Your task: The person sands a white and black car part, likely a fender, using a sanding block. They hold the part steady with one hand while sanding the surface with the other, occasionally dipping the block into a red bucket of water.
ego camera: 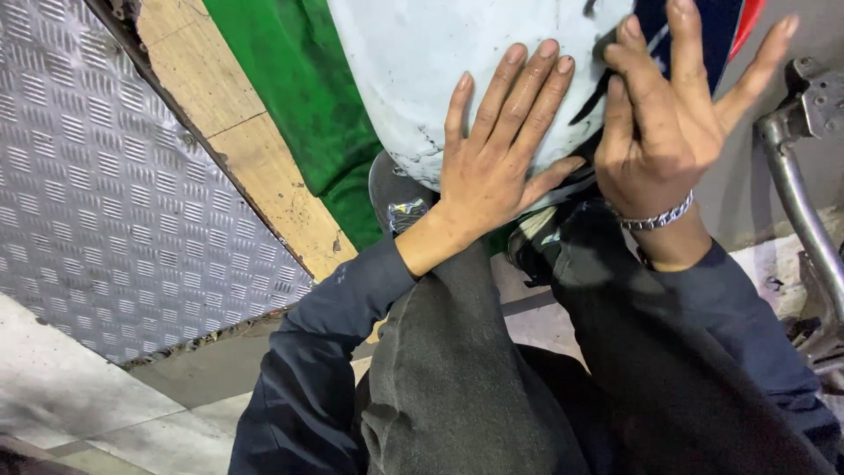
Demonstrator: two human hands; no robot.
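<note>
Metal frame crowds right—open floor lies left.

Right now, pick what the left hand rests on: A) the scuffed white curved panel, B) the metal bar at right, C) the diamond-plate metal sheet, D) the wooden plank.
A: the left hand lies flat, fingers spread, on the scuffed white curved panel.

Left hand lies flat on the scuffed white panel — right hand beside it, fingers spread — green cloth behind.
</note>
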